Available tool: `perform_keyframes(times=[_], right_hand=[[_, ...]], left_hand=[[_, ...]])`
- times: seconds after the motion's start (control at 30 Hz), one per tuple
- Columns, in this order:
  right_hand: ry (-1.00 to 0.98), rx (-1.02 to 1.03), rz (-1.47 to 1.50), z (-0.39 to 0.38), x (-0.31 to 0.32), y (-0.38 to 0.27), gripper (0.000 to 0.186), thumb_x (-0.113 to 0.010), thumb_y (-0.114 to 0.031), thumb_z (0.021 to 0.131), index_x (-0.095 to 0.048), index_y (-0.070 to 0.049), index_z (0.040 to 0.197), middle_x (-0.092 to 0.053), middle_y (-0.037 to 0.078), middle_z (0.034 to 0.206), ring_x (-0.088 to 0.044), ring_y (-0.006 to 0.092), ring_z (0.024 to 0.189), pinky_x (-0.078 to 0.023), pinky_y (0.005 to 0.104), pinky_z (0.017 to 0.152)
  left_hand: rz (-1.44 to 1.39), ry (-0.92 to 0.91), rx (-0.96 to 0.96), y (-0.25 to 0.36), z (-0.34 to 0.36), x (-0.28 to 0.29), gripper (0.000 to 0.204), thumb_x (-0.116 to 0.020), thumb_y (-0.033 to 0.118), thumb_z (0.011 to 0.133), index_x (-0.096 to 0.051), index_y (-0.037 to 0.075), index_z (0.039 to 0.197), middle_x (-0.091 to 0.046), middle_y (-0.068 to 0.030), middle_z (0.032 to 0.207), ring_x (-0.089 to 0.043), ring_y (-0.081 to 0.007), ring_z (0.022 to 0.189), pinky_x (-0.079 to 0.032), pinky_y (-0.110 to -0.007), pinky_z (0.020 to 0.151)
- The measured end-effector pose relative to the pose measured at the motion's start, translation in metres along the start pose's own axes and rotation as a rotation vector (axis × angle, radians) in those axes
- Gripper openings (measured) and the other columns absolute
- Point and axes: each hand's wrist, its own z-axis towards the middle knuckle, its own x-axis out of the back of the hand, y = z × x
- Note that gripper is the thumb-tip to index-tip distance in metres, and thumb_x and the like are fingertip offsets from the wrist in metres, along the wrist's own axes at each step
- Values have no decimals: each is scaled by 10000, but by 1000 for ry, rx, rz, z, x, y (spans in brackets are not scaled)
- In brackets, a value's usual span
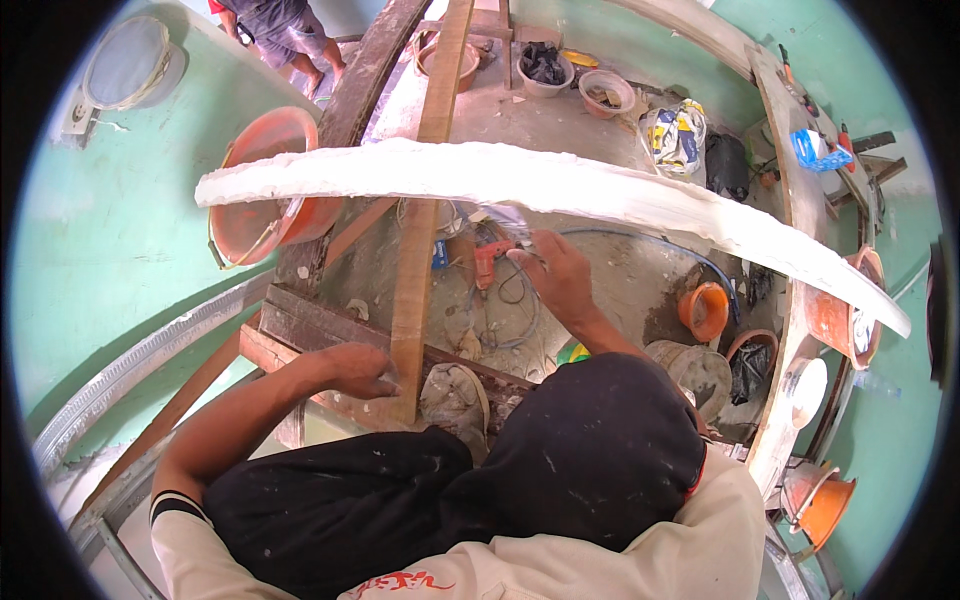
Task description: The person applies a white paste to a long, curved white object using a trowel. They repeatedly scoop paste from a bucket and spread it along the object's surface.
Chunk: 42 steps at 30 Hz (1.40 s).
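Note:
A long white strip, like wet plaster moulding (560, 183), arcs across in front of me from left to right, with a rough, lumpy surface. My right hand (558, 280) is raised just below its middle, fingers curled and thumb forward. A blurred greyish thing shows by those fingertips; its kind is not clear. Low over a wooden plank, my left hand (362, 371) is closed, beside an upright wooden board (412, 300). Whatever is in its fingers is hidden. My shoe (455, 400) rests by the plank, below both hands.
An orange bucket (265, 150) stands on the left beside the strip. Below lie a red power drill (487, 265) and a blue hose (690, 255). Several tubs and bags line the far floor. A plank (790, 360) with buckets runs along the right. Another person (285, 30) stands far left.

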Motion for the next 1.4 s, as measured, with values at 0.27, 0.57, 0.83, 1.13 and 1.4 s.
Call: perform_keyframes(times=[0.27,0.57,0.83,1.13,1.4], right_hand=[[180,-270,-207,-87,54,77,297,-820,-218,904,-682,-17,1074,-727,145,968,-705,355,839,-545,412,720],[410,-71,-350,-67,166,61,342,-795,-226,920,-661,3,1135,-711,196,1051,-692,416,945,-561,457,799],[834,-550,-280,-122,274,117,235,-681,-189,1002,-644,-20,1161,-676,152,987,-644,319,866,-516,403,781],[840,-544,-299,-103,361,168,300,-573,-241,1069,-547,8,1234,-663,211,931,-661,369,847,-506,466,785],[697,-470,-179,-122,295,164,241,-570,-212,1081,-558,-11,1214,-639,114,848,-618,196,747,-491,346,686]], left_hand=[[192,-62,28,15,25,29,458,-650,481,951,-763,48,1051,-726,-273,930,-700,-474,910,-540,-549,837],[198,-128,-4,62,53,64,416,-650,432,982,-750,113,1230,-737,-217,1173,-696,-412,1095,-529,-469,977],[235,-113,-47,102,82,96,403,-660,424,972,-765,99,1186,-747,-235,1076,-705,-424,1030,-547,-483,927],[278,-137,-158,144,121,114,399,-648,409,990,-767,69,1161,-739,-224,1133,-695,-418,1066,-537,-479,959],[286,-123,-172,148,127,118,372,-651,382,989,-767,70,1154,-732,-220,1159,-687,-414,1091,-536,-483,962]])
